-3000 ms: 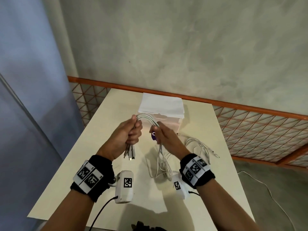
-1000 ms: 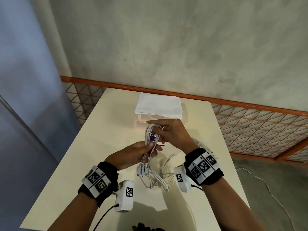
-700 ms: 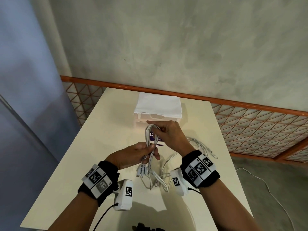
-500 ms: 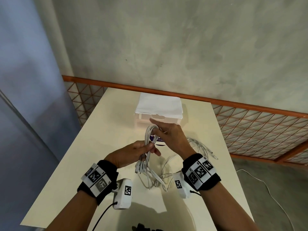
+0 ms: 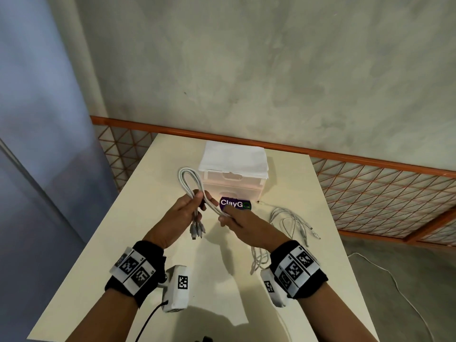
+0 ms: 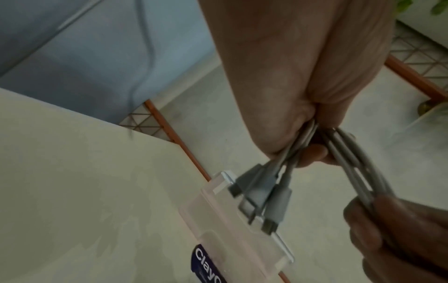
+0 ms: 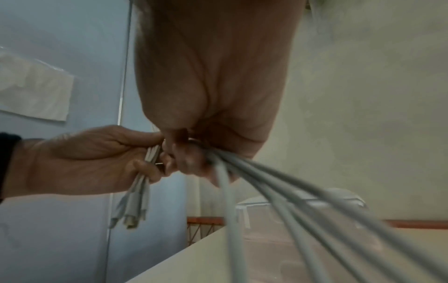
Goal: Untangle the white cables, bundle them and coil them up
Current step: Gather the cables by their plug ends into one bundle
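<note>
The white cables [image 5: 195, 183] were gathered into one bundle and held above the table [image 5: 138, 218] between both hands. The left hand [image 5: 183, 213] had its fingers and thumb curled round the bundle near one end, so that the plugs [image 5: 197, 229] hung in a cluster just below its fist; the left wrist view showed the same connectors [image 6: 264, 195] dangling under the clenched fingers [image 6: 312, 153]. The right hand [image 5: 240, 222], close beside the left and nearly touching it, pinched the same strands a little further along, with its fingers closed over them. From the left hand the cables rose in a loop away from the person, then bent back down into the right hand's grip. In the right wrist view the strands [image 7: 303, 201] fanned out from the right hand's closed fingers [image 7: 191, 160] toward the camera, and the left hand [image 7: 80, 160] sat just to their side, clamped on its part of the bundle.

Below the right wrist the rest of the cables trailed down onto the table in loose curls [image 5: 293, 223], spreading out to the right of the right hand. Just beyond both hands stood a translucent plastic drawer box [image 5: 234, 178] with a white folded cloth [image 5: 234, 156] on top and a purple label [image 5: 234, 203] on its lower drawer front. Past the box ran an orange rail [image 5: 345, 156] and a grey wall [image 5: 271, 70].
</note>
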`<action>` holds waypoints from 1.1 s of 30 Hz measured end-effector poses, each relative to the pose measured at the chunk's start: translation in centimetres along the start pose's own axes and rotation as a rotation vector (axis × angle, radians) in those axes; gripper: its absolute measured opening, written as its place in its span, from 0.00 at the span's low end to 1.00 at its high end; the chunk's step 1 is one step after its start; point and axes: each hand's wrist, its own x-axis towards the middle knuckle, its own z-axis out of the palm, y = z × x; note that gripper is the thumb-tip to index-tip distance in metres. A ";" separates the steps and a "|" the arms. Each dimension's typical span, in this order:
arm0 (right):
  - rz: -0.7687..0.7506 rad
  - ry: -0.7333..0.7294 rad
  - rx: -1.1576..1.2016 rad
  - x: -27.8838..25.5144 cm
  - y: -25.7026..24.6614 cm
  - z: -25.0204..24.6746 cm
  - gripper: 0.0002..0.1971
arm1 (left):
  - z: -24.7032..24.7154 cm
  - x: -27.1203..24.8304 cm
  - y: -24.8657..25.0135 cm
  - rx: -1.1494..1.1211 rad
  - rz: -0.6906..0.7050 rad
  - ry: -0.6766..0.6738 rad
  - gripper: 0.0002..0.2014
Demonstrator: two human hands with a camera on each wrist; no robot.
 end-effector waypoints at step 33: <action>-0.032 -0.195 -0.352 -0.7 -2.0 -4.1 0.16 | 0.6 1.0 1.6 -0.019 -0.018 -0.104 0.15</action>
